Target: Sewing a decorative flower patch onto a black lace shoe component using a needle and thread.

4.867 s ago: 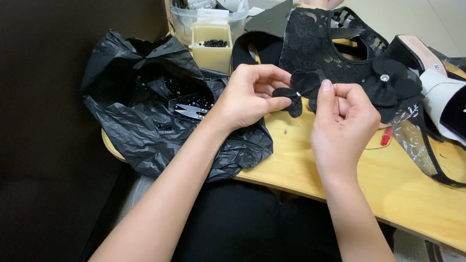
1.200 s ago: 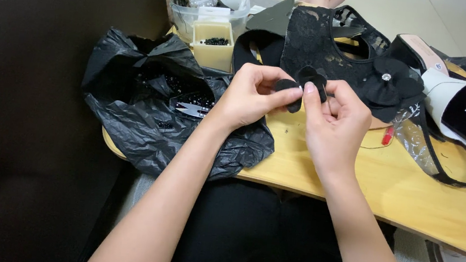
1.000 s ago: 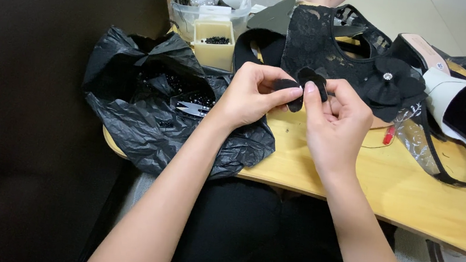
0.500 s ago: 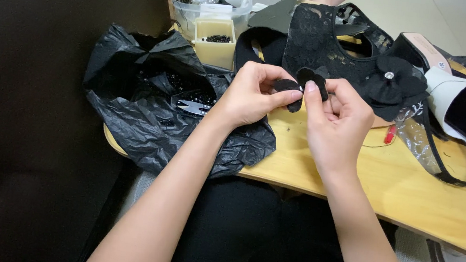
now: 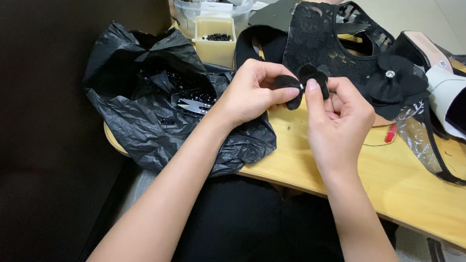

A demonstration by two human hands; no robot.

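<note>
while both pinch a black fabric piece, left hand, right hand, above wooden table

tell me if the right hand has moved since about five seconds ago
Yes. The right hand has shifted left and slightly up, toward the left hand, judged against the black flower on the table; both now pinch the small black piece.

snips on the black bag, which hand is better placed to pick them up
Left, probably. The left hand is right beside the snips on the black plastic bag; the right hand is farther off, both pinching the black fabric flower.
</note>
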